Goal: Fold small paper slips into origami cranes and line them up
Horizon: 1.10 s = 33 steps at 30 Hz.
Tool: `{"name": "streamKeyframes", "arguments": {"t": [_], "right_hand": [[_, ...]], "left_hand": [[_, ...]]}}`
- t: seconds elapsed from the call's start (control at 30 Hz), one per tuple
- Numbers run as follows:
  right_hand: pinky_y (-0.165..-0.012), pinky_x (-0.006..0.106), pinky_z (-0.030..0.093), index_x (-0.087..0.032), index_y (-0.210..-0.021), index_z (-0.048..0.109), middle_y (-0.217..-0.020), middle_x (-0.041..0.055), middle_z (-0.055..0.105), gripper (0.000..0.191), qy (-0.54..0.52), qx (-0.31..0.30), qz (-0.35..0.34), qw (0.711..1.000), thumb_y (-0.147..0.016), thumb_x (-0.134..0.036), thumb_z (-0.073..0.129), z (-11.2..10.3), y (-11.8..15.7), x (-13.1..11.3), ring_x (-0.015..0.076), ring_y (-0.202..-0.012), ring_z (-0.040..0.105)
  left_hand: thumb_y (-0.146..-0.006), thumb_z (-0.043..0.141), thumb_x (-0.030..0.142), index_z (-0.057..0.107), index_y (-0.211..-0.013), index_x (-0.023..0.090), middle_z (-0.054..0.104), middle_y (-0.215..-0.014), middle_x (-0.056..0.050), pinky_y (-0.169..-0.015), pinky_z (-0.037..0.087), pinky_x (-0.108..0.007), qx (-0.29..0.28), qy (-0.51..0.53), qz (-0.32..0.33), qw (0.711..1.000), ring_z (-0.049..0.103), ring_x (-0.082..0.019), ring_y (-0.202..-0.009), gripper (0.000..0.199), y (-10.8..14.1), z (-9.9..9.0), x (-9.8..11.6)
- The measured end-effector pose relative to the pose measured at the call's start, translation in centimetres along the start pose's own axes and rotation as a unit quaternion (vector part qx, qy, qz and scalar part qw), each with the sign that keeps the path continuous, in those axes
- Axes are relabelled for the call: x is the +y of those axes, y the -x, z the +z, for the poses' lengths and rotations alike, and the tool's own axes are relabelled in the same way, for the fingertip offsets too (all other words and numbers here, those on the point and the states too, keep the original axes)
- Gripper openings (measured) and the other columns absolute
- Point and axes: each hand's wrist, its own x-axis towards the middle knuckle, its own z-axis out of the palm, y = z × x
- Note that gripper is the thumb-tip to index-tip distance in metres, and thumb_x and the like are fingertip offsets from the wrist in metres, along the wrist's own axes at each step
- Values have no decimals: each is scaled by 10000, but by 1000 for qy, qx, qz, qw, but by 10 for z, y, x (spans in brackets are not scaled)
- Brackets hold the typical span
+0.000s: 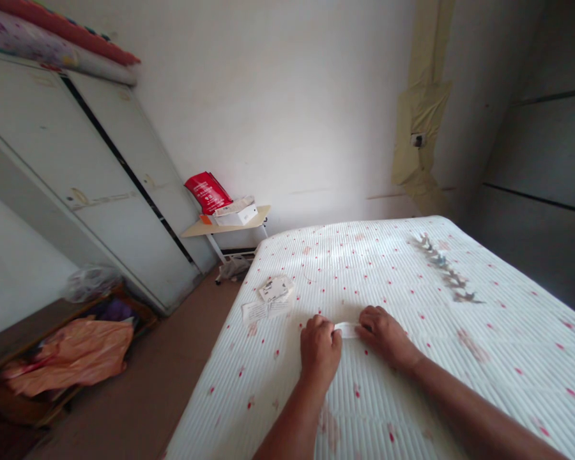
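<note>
A small strip of white paper (347,329) is stretched between my two hands, low over the bed. My left hand (320,345) pinches its left end, while the fingers of my right hand (384,333) close on its right end. Beyond my left hand, printed sheets of paper (263,311) lie flat, partly beneath a stack of whitish paper pieces (275,289) with dark marks. Several small folded paper figures (441,260), pointed like birds, stand in a slanting row on the right side of the bed.
The bed (364,396) has a white ribbed cover with red dots. Beyond its left far corner, a small table (259,217) bears a red bag (207,193) and a white box (237,216). Grey cabinets (110,172) line the left wall, near an orange bag (76,358).
</note>
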Motion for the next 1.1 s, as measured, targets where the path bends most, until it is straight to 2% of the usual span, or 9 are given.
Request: {"name": "streamKeyframes", "arguments": {"t": [0.17, 0.63, 0.83, 0.93, 1.1], "right_hand": [[-674, 281, 374, -173, -606, 546, -747, 52, 562, 193, 42, 21, 25, 999, -784, -162, 474, 5, -1, -3, 173, -746, 506], [-658, 271, 372, -172, -616, 546, -748, 58, 573, 150, 61, 12, 38, 997, -761, -153, 510, 5, -4, -3, 176, -736, 515], [-639, 256, 371, -172, -606, 547, -724, 51, 571, 139, 43, 2, 46, 998, -739, -137, 525, 3, -7, -2, 165, -717, 522], [-638, 256, 373, -176, -605, 541, -725, 49, 568, 139, 39, 5, 44, 998, -740, -147, 529, 4, -7, -1, 165, -717, 520], [-629, 257, 369, -175, -611, 532, -726, 50, 563, 120, 42, 17, 56, 997, -726, -139, 536, 4, -6, 0, 167, -707, 520]], "left_hand": [[-773, 519, 183, 585, -708, 164, 562, -824, -54, -758, 382, -320, -3, -42, -21, 999, 521, -189, -835, 95, -1, 1, 4], [-746, 554, 206, 571, -768, 169, 545, -846, -58, -740, 374, -322, -5, -66, -43, 997, 503, -206, -850, 47, -1, 1, 8], [-729, 570, 160, 547, -1019, 217, 550, -928, -41, -783, 376, -321, 5, -22, -20, 1000, 496, -201, -908, 297, 2, 1, 4], [-735, 556, 131, 602, -958, 247, 551, -924, -36, -778, 379, -311, -10, 1, 4, 1000, 502, -192, -904, 255, 3, -1, 3], [-735, 572, 142, 659, -859, 261, 556, -891, -32, -776, 374, -316, -15, 8, -5, 1000, 510, -180, -856, 193, 3, -4, 2]]}}
